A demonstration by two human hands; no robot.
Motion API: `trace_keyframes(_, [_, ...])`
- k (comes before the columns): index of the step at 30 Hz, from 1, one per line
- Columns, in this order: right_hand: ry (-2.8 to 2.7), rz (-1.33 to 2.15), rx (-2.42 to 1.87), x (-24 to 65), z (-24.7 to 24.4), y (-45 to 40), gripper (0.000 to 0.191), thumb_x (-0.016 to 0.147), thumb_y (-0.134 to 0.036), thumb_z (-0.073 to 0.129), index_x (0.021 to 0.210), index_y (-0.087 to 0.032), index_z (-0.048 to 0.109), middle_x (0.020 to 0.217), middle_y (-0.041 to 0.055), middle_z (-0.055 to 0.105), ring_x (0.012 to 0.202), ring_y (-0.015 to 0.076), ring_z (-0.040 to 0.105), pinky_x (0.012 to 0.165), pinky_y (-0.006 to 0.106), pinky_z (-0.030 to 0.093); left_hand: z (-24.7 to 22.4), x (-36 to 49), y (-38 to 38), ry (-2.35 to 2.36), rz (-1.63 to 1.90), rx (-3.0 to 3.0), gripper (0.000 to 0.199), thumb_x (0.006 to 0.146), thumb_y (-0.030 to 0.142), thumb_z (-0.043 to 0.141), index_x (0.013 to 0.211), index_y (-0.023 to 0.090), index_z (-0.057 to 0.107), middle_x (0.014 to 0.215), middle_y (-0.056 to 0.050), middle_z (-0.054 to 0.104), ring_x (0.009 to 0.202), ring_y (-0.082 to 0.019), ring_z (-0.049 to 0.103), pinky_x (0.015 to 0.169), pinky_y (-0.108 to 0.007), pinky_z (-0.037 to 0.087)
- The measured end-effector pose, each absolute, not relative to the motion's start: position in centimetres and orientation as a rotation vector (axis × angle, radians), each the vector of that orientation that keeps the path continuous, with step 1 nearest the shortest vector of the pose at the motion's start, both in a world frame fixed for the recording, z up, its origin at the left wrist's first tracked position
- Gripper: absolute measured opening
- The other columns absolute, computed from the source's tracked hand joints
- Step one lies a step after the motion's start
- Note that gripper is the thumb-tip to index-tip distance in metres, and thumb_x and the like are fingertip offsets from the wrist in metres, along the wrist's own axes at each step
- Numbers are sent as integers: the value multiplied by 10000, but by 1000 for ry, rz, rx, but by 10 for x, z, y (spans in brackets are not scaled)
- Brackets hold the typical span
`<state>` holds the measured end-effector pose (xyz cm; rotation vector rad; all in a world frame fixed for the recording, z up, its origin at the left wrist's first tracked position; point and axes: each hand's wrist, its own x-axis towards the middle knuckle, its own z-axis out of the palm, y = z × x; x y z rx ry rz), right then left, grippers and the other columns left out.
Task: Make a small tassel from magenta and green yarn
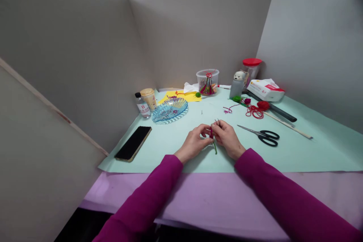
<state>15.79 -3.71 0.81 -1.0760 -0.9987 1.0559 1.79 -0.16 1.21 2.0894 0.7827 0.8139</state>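
Note:
My left hand (197, 138) is closed in a pinch on a small magenta yarn piece (211, 132). A green yarn end (215, 148) hangs below the fingers toward the table. My right hand (225, 136) meets the left, thumb and finger pinched together at the top of the same piece. Short dark strand ends (217, 122) stick up from the right fingertips. Fingers cover most of the piece, so its exact shape is hidden. To the right of my right hand lie scissors (262, 134) with black handles.
A phone (133, 143) lies at left, near a blue shell-shaped dish (170, 111) with small beads. Behind are a bottle (143, 106), a lidded cup (149, 97) and a clear tub (207, 79). Red yarn (263, 106), a stick (292, 126) and a tissue pack (266, 90) are at right.

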Motion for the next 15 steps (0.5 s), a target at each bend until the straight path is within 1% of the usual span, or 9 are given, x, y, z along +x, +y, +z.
trace_keyframes(3, [-965, 1076, -1080, 157, 9, -37, 259, 738, -399, 610, 724, -211, 431, 464, -106, 350, 381, 42, 265, 362, 181, 201, 10, 19, -4, 788, 801, 2118, 281, 752, 200, 587, 1032, 186, 564, 851, 3, 639, 722, -119, 542, 660, -226, 408])
trace_keyframes(8, [-981, 1088, -1097, 157, 6, -35, 264, 732, -407, 614, 724, -213, 436, 460, -108, 350, 368, 41, 245, 347, 181, 179, 7, 15, -1, 852, 765, 2279, 103, 778, 225, 565, 868, 186, 595, 821, 2, 623, 727, -133, 521, 663, -239, 387])
trace_keyframes(12, [-982, 1098, -1125, 154, 3, -34, 272, 729, -421, 623, 727, -214, 447, 493, -102, 356, 378, 40, 249, 345, 181, 168, 7, 8, 3, 912, 865, 2313, 114, 833, 246, 517, 830, 196, 620, 834, -8, 631, 798, -150, 536, 733, -257, 384])
trace_keyframes(15, [-966, 1041, -1162, 152, 2, -32, 282, 736, -457, 614, 741, -212, 476, 513, -96, 349, 390, 44, 250, 349, 188, 168, 9, 0, 5, 962, 964, 2262, 155, 851, 254, 491, 768, 187, 604, 794, -17, 610, 820, -157, 537, 775, -273, 390])
